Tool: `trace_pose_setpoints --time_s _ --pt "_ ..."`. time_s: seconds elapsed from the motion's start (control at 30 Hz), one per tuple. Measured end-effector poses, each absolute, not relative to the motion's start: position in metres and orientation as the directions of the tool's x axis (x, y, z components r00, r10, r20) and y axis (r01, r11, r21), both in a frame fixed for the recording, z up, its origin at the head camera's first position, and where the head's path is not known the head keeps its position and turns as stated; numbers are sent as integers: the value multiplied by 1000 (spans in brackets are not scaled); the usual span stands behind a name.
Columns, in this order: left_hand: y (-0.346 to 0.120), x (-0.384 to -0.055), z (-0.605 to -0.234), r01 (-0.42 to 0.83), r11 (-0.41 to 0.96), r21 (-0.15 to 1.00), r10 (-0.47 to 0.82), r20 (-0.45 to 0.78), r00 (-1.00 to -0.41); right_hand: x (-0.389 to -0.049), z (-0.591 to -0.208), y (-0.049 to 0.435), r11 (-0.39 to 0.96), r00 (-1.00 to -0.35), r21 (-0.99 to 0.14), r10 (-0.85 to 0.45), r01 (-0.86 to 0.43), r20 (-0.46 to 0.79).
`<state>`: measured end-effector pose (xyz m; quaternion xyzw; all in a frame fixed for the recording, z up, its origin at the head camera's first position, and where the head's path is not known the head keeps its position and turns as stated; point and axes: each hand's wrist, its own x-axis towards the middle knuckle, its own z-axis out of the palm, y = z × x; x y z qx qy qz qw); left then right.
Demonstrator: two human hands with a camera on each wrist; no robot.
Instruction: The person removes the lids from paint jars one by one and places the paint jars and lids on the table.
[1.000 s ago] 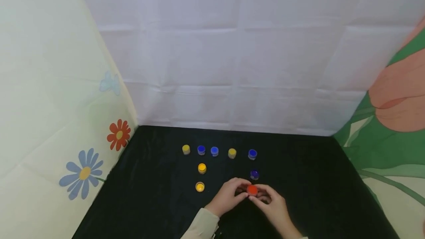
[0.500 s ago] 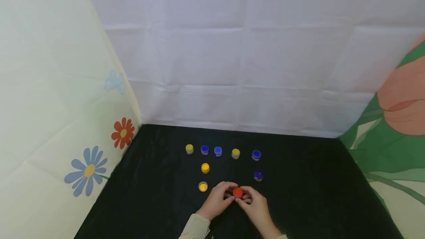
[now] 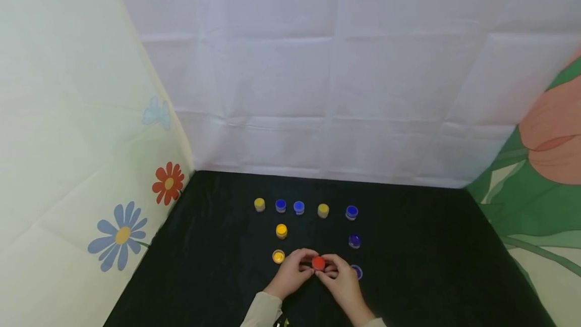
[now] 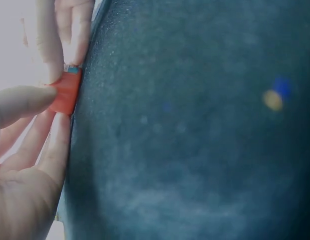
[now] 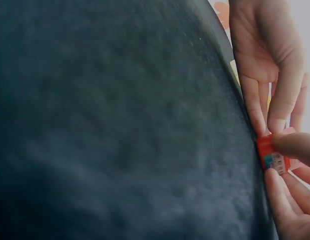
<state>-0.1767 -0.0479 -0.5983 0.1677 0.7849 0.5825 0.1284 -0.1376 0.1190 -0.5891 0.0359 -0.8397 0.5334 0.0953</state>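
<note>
A small red paint pot (image 3: 318, 263) is held between both hands, low over the black cloth near the front. My left hand (image 3: 290, 275) pinches it from the left, my right hand (image 3: 342, 282) from the right. In the left wrist view the red pot (image 4: 67, 92) shows thumbs and fingers of both hands on it. A printed label with a teal patch shows on the pot (image 5: 276, 159) in the right wrist view. Just beyond the right hand, a dark blue pot (image 3: 357, 272) is partly hidden by it. Left of the left hand stands a yellow pot (image 3: 278, 256).
At the back, a row of pots holds a yellow one (image 3: 259, 205), a blue one (image 3: 281, 206), a lighter blue one (image 3: 298, 208), another yellow (image 3: 323, 210) and another blue (image 3: 351, 212). Below stand an orange-yellow pot (image 3: 281, 231) and a dark blue pot (image 3: 354, 241).
Both hands have moved left with the red pot, away from the right-hand column of blue pots. A dark blue pot beside the right hand has come into view. The head view has shifted slightly.
</note>
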Motion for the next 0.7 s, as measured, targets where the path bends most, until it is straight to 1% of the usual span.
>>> trace_pose_setpoints --time_s 0.13,0.23,0.33,0.53,0.7 --pt "-50 -178 -604 87 247 965 405 -21 -914 -136 -594 119 362 -983 -921 61 -142 175" --pt "-50 -178 -607 93 236 967 412 -13 -911 -135 -596 120 314 -983 -940 78 -133 165" --pt "-50 -178 -609 101 221 970 428 -4 -904 -135 -598 122 280 -978 -947 88 -158 189" --pt "-51 -181 -613 108 225 968 442 -3 -897 -135 -604 122 281 -964 -934 80 -223 254" --pt "-50 -181 -614 121 238 964 446 2 -895 -136 -609 123 298 -959 -924 76 -239 273"
